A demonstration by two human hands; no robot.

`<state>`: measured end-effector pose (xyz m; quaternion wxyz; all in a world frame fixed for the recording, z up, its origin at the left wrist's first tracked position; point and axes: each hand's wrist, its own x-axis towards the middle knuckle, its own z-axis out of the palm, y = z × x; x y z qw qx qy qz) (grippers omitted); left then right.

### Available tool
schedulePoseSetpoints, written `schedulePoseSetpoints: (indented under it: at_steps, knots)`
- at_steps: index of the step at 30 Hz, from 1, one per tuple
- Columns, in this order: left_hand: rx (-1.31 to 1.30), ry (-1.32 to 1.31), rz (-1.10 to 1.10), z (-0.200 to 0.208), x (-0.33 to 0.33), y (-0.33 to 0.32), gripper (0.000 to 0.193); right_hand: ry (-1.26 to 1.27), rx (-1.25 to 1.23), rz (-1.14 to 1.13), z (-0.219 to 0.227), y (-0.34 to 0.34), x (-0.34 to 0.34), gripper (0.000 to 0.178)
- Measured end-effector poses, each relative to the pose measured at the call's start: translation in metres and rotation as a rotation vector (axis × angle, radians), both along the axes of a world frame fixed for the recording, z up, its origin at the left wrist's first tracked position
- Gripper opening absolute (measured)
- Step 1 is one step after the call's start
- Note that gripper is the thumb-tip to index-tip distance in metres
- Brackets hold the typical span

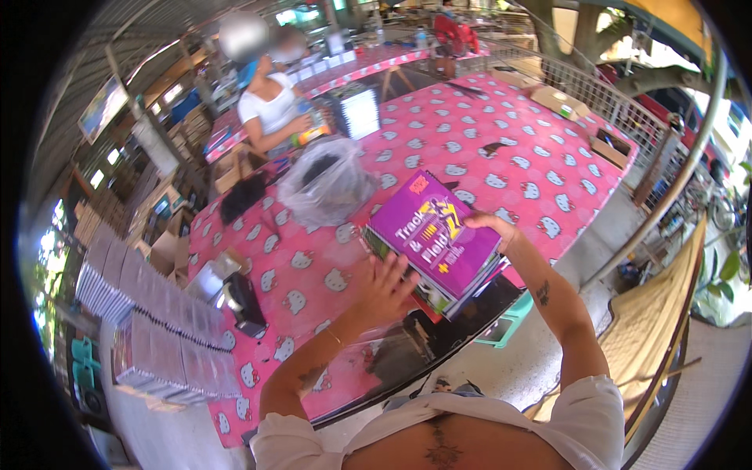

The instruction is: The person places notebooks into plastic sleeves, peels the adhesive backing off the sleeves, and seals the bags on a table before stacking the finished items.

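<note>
A purple spiral-bound book [439, 235] with yellow artwork on its cover lies on top of a small stack of books at the near edge of the table. My right hand [495, 230] grips its right edge, thumb on the cover and the other fingers mostly hidden along the side. My left hand [382, 287] is spread beside the spiral edge, its fingertips at the stack's left side. Below the purple cover, edges of other books [450, 304] show, some green and white.
A pink cat-patterned cloth [501, 141] covers the table. Beyond the stack sits a clear plastic bag [325, 184] with dark contents. A black tape dispenser [244, 304] and tall piles of spiral-bound books [168, 352] stand left. A co-worker [270, 110] is across the table; a green stool [505, 321] is below right.
</note>
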<state>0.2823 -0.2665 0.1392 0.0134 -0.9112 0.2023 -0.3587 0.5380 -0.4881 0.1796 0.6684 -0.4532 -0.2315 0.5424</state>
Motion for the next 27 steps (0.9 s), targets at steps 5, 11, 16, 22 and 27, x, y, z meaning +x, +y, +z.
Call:
schedulePoseSetpoints:
  at_steps: [5, 11, 16, 22, 27]
  knots:
    - [0.288, -0.316, 0.101, 0.027, -0.079, 0.011, 0.078, -0.312, -0.385, 0.103, 0.010, 0.055, -0.094, 0.080]
    - [-1.377, 0.093, 0.213, 0.045, -0.165, 0.007, 0.063, 0.000, 0.487, 0.216, -0.014, 0.096, -0.184, 0.108]
    - [-1.743, 0.162, 0.136, -0.049, -0.215, 0.033, 0.089, -0.616, 0.311, -0.121, -0.064, 0.121, -0.262, 0.095]
    - [-1.822, 0.379, 0.095, -0.096, -0.231, 0.055, 0.094, -0.526, 0.177, -0.246, -0.112, 0.125, -0.313, 0.098]
    - [-1.734, 0.144, -0.061, -0.061, -0.230, 0.058, 0.094, -0.621, 0.308, -0.265, -0.096, 0.121, -0.298, 0.102]
